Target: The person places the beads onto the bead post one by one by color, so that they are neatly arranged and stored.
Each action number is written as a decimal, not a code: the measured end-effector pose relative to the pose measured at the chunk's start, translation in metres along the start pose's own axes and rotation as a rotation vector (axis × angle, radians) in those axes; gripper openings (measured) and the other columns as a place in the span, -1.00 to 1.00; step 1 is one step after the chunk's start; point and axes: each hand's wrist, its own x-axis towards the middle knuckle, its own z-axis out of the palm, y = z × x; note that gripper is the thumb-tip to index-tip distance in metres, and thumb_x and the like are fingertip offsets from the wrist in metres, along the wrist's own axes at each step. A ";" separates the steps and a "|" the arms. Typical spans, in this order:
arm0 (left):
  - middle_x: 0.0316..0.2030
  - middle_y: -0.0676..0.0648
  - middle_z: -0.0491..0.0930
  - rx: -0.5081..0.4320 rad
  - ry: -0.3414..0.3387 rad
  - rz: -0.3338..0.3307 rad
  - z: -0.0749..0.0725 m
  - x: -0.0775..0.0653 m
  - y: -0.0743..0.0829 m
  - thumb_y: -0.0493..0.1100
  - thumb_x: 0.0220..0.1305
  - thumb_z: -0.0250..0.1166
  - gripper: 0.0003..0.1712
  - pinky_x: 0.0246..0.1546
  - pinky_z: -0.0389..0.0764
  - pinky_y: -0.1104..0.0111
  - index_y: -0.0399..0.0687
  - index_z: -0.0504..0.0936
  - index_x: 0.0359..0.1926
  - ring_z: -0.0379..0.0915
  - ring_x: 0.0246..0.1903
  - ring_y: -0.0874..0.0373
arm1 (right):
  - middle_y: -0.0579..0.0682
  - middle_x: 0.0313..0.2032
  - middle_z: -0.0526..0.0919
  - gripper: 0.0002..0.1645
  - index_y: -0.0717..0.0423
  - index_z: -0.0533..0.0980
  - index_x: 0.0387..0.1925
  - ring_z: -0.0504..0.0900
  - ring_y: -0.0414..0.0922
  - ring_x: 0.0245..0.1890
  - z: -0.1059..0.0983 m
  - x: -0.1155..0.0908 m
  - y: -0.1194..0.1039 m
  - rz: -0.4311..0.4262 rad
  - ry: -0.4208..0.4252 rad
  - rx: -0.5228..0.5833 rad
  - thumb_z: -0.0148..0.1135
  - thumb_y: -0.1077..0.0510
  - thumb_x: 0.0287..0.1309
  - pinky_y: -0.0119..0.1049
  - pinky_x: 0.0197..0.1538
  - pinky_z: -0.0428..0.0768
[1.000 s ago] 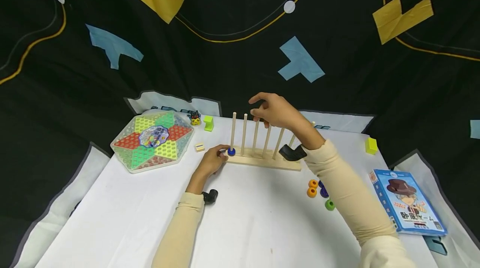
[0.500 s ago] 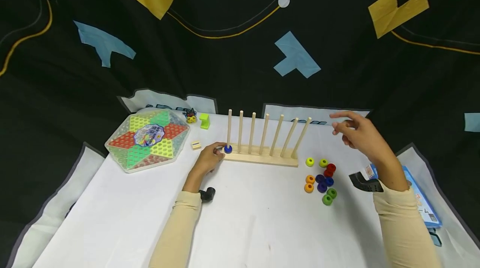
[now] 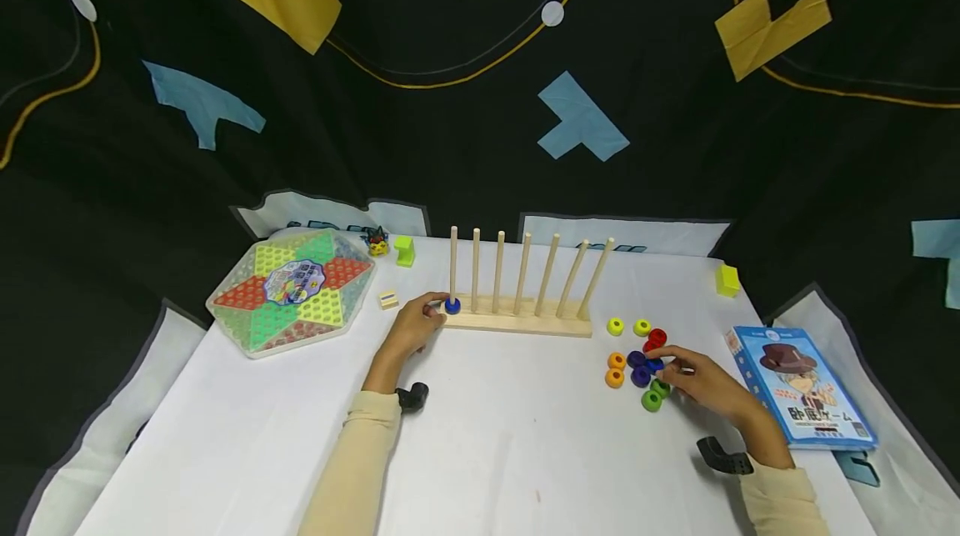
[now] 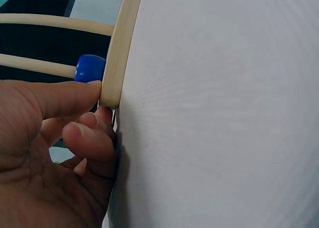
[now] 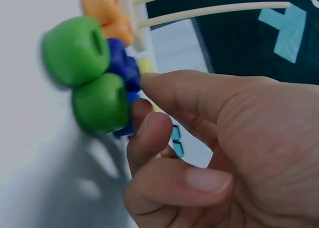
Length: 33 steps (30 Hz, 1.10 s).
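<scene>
A wooden peg rack [image 3: 517, 322] with several upright rods stands at the table's middle. One blue bead [image 3: 452, 306] sits at the foot of its leftmost rod. My left hand [image 3: 412, 328] holds the rack's left end between thumb and fingers, beside that bead [image 4: 89, 68]. At the right, my right hand [image 3: 701, 382] reaches over a cluster of loose beads. Its index finger and thumb are parted around a bright blue bead [image 3: 654, 366], partly hidden by the fingers; firm contact cannot be seen. Dark blue beads [image 3: 641, 376] and green beads [image 5: 99, 103] lie close by.
Orange beads [image 3: 615, 378], yellow beads [image 3: 642, 327] and red beads [image 3: 657, 337] surround the cluster. A boxed card game [image 3: 806, 390] lies to the right. At the left lie a hexagonal board game [image 3: 292, 290], a small figure [image 3: 377, 241] and a green block [image 3: 404, 251].
My right hand has swung from above the rack out to the right, then down to the loose beads. My left hand keeps its hold on the rack's end.
</scene>
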 end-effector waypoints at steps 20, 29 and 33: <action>-0.37 -0.09 0.42 -0.017 0.014 0.001 0.000 -0.004 -0.003 -0.27 0.26 0.23 -0.51 -0.84 0.29 0.43 0.07 0.50 0.22 0.17 -0.75 0.22 | 0.07 -0.34 0.43 -0.42 0.18 0.40 0.18 0.42 -0.05 -0.38 0.015 0.014 0.006 0.132 0.114 -0.112 0.18 -0.07 0.26 -0.30 -0.39 0.45; -0.36 -0.07 0.42 -0.001 0.024 0.011 0.001 -0.002 0.000 -0.28 0.25 0.22 -0.50 -0.84 0.30 0.43 0.07 0.51 0.22 0.16 -0.78 0.23 | 0.06 -0.32 0.47 -0.47 0.15 0.43 0.11 0.43 -0.03 -0.33 0.017 0.014 -0.001 0.131 0.180 -0.238 0.18 -0.09 0.25 -0.28 -0.35 0.42; -0.35 -0.08 0.43 -0.005 0.025 0.002 0.001 -0.002 0.000 -0.27 0.26 0.22 -0.51 -0.84 0.29 0.43 0.08 0.50 0.22 0.16 -0.76 0.23 | 0.10 -0.23 0.51 -0.42 0.14 0.41 0.13 0.47 -0.03 -0.32 0.011 0.010 -0.009 0.126 0.190 -0.257 0.11 -0.18 0.28 -0.28 -0.35 0.47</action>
